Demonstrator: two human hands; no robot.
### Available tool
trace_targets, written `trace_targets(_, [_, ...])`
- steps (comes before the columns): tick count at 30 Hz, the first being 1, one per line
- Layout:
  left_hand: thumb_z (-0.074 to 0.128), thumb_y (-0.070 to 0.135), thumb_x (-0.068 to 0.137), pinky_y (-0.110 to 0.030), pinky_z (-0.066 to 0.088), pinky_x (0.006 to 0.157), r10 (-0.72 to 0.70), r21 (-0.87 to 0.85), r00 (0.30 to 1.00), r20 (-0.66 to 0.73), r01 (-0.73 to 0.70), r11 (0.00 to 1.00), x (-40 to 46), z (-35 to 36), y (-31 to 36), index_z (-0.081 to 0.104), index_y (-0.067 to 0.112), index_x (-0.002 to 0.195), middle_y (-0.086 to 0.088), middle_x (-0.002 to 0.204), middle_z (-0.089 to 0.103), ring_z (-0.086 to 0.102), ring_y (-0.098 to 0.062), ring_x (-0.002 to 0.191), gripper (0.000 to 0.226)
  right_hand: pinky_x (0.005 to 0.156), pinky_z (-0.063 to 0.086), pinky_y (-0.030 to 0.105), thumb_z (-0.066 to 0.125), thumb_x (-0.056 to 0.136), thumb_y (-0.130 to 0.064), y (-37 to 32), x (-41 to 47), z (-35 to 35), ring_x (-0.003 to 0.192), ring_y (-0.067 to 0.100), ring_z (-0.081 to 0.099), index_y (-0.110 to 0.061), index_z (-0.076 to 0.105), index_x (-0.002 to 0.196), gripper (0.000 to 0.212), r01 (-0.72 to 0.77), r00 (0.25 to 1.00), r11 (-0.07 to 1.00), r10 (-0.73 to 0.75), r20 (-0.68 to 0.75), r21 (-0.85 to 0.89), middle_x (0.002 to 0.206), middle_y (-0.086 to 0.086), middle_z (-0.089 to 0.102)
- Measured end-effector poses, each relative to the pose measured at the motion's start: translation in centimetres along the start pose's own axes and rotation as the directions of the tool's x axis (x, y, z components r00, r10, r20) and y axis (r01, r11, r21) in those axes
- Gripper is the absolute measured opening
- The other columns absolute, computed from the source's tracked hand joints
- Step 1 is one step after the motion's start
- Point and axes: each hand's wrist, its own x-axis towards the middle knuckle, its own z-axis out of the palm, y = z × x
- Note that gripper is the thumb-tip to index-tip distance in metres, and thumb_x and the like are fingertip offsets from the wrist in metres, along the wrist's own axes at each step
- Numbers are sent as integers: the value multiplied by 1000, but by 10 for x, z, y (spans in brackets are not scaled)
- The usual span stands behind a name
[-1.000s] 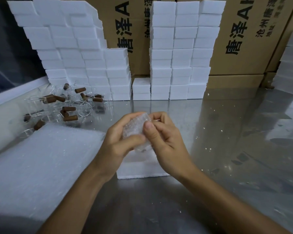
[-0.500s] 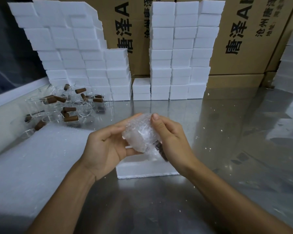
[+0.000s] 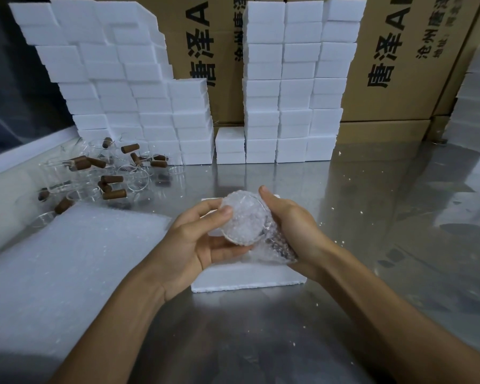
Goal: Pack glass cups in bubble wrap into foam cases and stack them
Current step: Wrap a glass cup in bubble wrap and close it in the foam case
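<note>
A glass cup wrapped in bubble wrap (image 3: 243, 217) is held between both hands above the table's middle. My left hand (image 3: 197, 242) cradles it from below, thumb on the wrap's top left. My right hand (image 3: 291, 228) grips its right side, where a dark brown handle shows through the wrap. Under the hands lies a white foam case (image 3: 247, 277), flat on the metal table (image 3: 372, 245). More bare glass cups with brown handles (image 3: 106, 173) lie in a heap at the back left.
A stack of bubble wrap sheets (image 3: 61, 261) lies at the left. Two walls of stacked foam cases (image 3: 128, 87) (image 3: 294, 81) stand at the back against cardboard boxes (image 3: 399, 59). More foam is piled at the far right (image 3: 474, 106).
The hands have drawn apart and lowered a little. The wrapped cup has turned so its round end faces up, and the dark handle end now shows at the right hand.
</note>
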Motion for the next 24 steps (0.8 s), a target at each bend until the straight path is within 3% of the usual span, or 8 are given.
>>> trace_targets(2, [75,20,75,-39,61,74,-2,-17,1000,8,2,1000,0,1,1,72,3,109,-22,118,68,69,-36,103,37,68,59,31,46,101,-44,-2,1,1,89,29,73,-4,71,109,48,41,999,999,-41,-6,-14,102,19,74])
trace_targets(5, [76,17,68,-37,60,73,24,-110,999,-34,-28,994,1,5,1,74,3,106,-20,117,68,68,-34,105,40,93,54,53,62,86,-46,-3,1,3,110,45,63,0,65,118,56,117,991,993,-116,-58,5,115,26,68])
trace_targets(6, [74,16,68,-37,60,74,34,-157,997,-68,-45,987,2,5,1,73,3,108,-20,117,67,67,-35,107,43,96,52,55,66,81,-44,-4,0,3,113,44,62,-1,63,121,59,138,990,990,-138,-35,16,119,26,66])
trace_targets(10, [68,17,74,-35,60,78,56,-272,991,-125,-88,958,2,4,2,58,0,128,-24,128,61,60,-38,120,58,87,59,40,81,69,-23,-6,-3,2,105,30,70,-10,66,121,55,183,980,982,-186,75,43,115,15,71])
trace_targets(13, [67,22,75,-36,60,71,28,-165,996,-84,-42,985,0,4,1,65,6,120,-23,119,66,67,-37,105,49,82,59,38,86,68,-13,-2,0,-2,98,29,72,-11,70,114,49,167,983,984,-170,68,56,108,14,73])
trace_targets(17, [71,32,67,-34,56,60,49,77,996,-70,-44,996,-1,0,2,76,16,99,-13,97,70,69,-27,85,36,81,51,37,78,69,-16,-3,1,-7,88,21,68,-12,71,113,45,124,987,991,-129,94,55,98,8,73])
trace_targets(20, [71,33,63,-30,55,62,67,67,998,-22,-65,996,1,-4,3,77,17,102,-7,96,69,66,-17,84,43,84,48,40,79,68,-16,-2,0,-7,92,23,65,-10,72,114,46,95,985,993,-104,138,76,101,10,71])
trace_targets(24, [68,24,66,-30,57,71,81,-30,995,51,-79,996,2,-9,2,76,13,107,-11,107,69,67,-20,94,43,82,56,33,80,70,-17,-2,1,-6,93,21,68,-11,72,111,42,78,984,992,-92,154,97,102,9,72])
